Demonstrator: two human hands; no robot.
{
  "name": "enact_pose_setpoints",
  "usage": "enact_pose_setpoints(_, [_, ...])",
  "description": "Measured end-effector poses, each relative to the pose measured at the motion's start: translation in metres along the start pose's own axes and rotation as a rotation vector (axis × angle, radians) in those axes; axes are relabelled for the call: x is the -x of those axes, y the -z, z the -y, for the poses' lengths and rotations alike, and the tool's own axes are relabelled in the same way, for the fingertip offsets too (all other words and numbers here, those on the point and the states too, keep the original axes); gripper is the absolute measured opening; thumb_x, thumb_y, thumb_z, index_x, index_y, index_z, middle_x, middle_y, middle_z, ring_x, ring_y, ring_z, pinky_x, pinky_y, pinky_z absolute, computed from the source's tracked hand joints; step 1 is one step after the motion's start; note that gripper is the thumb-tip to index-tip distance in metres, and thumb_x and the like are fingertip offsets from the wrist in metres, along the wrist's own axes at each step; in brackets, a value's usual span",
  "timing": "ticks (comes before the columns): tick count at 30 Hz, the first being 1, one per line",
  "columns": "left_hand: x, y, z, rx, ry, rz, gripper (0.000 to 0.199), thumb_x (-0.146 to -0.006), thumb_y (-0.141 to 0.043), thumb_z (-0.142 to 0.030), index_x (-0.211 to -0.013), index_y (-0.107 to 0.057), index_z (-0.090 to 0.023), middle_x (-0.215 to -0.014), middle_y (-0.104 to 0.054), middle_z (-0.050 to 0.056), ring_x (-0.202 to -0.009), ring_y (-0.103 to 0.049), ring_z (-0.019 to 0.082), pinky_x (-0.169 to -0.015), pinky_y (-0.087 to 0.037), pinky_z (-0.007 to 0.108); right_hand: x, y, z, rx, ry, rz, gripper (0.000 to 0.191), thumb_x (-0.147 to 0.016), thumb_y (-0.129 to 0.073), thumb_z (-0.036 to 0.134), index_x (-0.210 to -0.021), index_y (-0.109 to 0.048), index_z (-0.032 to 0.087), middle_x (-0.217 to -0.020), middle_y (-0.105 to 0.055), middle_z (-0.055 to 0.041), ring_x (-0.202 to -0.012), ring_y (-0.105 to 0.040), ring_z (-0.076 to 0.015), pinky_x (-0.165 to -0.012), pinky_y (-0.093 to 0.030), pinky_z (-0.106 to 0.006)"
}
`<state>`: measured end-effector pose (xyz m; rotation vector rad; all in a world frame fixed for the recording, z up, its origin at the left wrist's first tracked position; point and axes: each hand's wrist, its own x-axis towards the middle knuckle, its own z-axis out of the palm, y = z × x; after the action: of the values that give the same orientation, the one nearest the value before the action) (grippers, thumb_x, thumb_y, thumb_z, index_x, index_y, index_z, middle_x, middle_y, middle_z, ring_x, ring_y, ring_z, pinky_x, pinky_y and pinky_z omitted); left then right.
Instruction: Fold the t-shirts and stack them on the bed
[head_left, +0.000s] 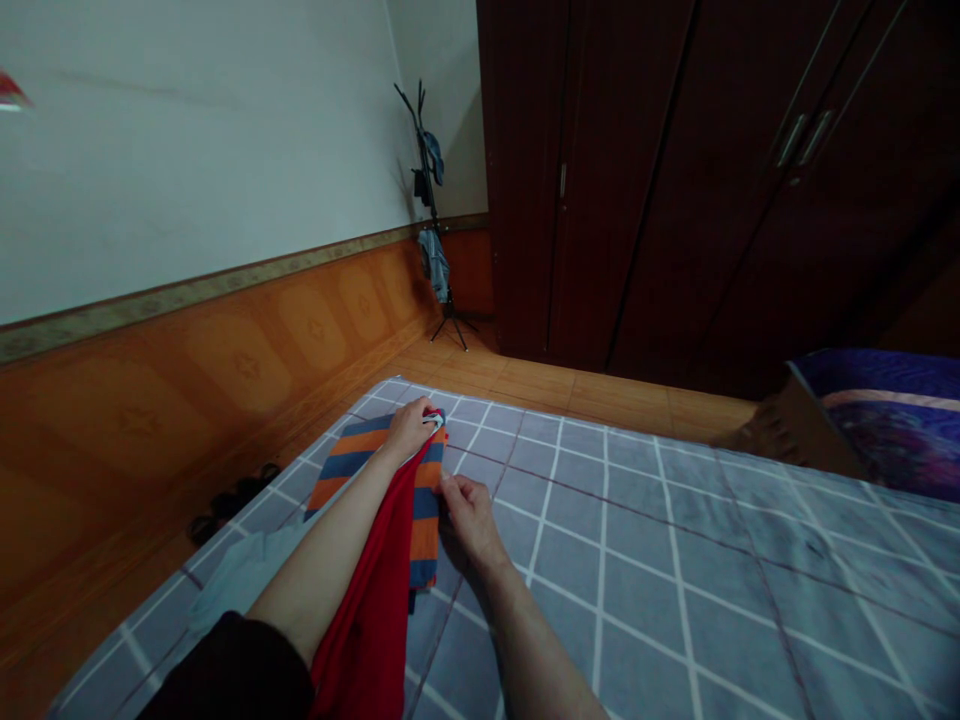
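Red cloth (371, 610) runs along the left forearm up to a striped garment (390, 480) (orange and blue bands) lying flat on the grey checked bed sheet (675, 560). Left hand (411, 428) is closed, gripping the garment's far edge. Right hand (466, 512) has its fingers curled, pinching the garment's near right edge against the sheet
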<state>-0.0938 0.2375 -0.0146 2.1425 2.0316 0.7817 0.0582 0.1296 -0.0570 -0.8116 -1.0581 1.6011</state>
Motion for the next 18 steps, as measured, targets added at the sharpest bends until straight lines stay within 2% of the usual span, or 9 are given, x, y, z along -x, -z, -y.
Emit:
enact_pose_setpoints(4, [0.004, 0.004, -0.002, 0.029, 0.029, -0.021, 0.024, -0.075, -0.061, -0.017, -0.099, -0.06, -0.018, -0.099, -0.066, 0.008, -0.089, -0.061, 0.021, -0.077, -0.043, 0.029, -0.001, 0.001, 0.0, 0.009, 0.019, 0.0, 0.051, -0.076, -0.056, 0.063, -0.065, -0.061, 0.014, -0.059, -0.054, 0.0011, -0.054, -0.042, -0.0102, -0.052, -0.033, -0.023])
enact_pose_setpoints(7, [0.009, 0.009, -0.005, 0.063, 0.019, 0.008, 0.012, -0.073, -0.061, -0.017, -0.085, -0.061, -0.019, -0.084, -0.067, 0.005, -0.079, -0.061, 0.021, -0.072, -0.043, 0.028, 0.001, 0.0, 0.006, 0.012, 0.022, -0.002, 0.051, -0.076, -0.057, 0.063, -0.063, -0.059, 0.014, -0.057, -0.052, 0.0012, -0.053, -0.04, -0.0099, -0.05, -0.031, -0.022])
enact_pose_setpoints(9, [0.013, 0.017, -0.007, 0.089, 0.022, 0.007, 0.005, -0.072, -0.061, -0.018, -0.076, -0.06, -0.018, -0.074, -0.064, 0.002, -0.072, -0.06, 0.02, -0.069, -0.043, 0.027, 0.003, -0.001, 0.01, 0.007, 0.019, 0.002, 0.05, -0.075, -0.057, 0.063, -0.062, -0.059, 0.014, -0.056, -0.05, 0.0014, -0.052, -0.039, -0.0096, -0.049, -0.03, -0.023])
enact_pose_setpoints(11, [0.019, 0.034, -0.007, 0.118, 0.044, -0.036, 0.005, -0.073, -0.058, -0.019, -0.077, -0.058, -0.018, -0.072, -0.062, 0.001, -0.07, -0.059, 0.018, -0.066, -0.044, 0.026, 0.005, -0.001, 0.014, -0.005, 0.011, 0.003, 0.051, -0.075, -0.057, 0.064, -0.062, -0.058, 0.014, -0.055, -0.049, 0.0016, -0.05, -0.038, -0.0093, -0.048, -0.028, -0.023])
enact_pose_setpoints(12, [0.022, 0.048, -0.006, 0.133, 0.059, -0.072, 0.006, -0.074, -0.057, -0.02, -0.08, -0.057, -0.018, -0.074, -0.062, 0.0, -0.071, -0.059, 0.018, -0.066, -0.045, 0.026, 0.006, -0.002, 0.015, -0.014, 0.006, 0.001, 0.052, -0.074, -0.057, 0.065, -0.062, -0.057, 0.015, -0.054, -0.048, 0.0016, -0.049, -0.037, -0.0093, -0.047, -0.028, -0.023])
enact_pose_setpoints(14, [0.034, 0.087, -0.004, 0.157, 0.102, -0.175, 0.01, -0.078, -0.052, -0.021, -0.087, -0.055, -0.017, -0.076, -0.06, -0.001, -0.072, -0.058, 0.016, -0.066, -0.047, 0.024, 0.007, -0.003, 0.016, -0.034, -0.005, -0.005, 0.052, -0.073, -0.058, 0.066, -0.062, -0.057, 0.015, -0.053, -0.048, 0.0014, -0.048, -0.037, -0.0093, -0.046, -0.027, -0.023])
enact_pose_setpoints(18, [0.068, 0.191, 0.003, 0.122, 0.213, -0.465, 0.018, -0.088, -0.043, -0.02, -0.103, -0.051, -0.016, -0.088, -0.058, -0.001, -0.081, -0.057, 0.017, -0.071, -0.049, 0.029, 0.009, -0.004, 0.016, -0.079, -0.012, -0.014, 0.053, -0.071, -0.059, 0.067, -0.063, -0.058, 0.015, -0.053, -0.049, 0.0004, -0.048, -0.04, -0.0102, -0.046, -0.028, -0.023])
